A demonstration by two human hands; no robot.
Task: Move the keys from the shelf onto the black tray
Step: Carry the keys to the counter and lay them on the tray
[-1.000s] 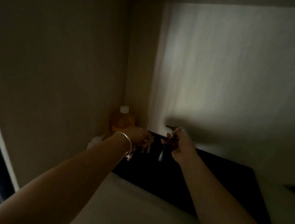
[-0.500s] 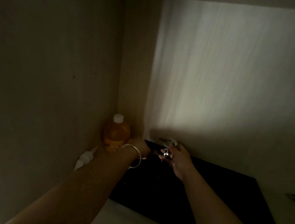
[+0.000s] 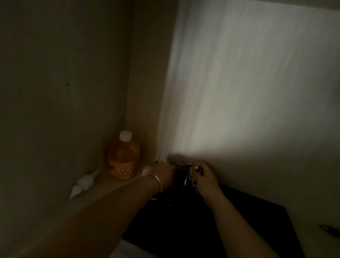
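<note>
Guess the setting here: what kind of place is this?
Probably the inside of a dim cabinet or shelf nook at home. Pale wood-grain panels meet in a corner, an orange drink bottle stands there, and a black tray lies on the shelf under both hands.

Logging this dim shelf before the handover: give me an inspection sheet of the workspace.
Surface: pale shelf board, dimly lit.
Job's things: bunch of metal keys held over the far end of the flat black tray.
Clutter: orange drink bottle with white cap; small white nozzle bottle lying down; dark slim object, unclear.
Grippers: left hand, silver bangle on its wrist, and right hand both on the keys.
Cables: nothing seen.
Surroundings: pale cabinet walls.
</note>
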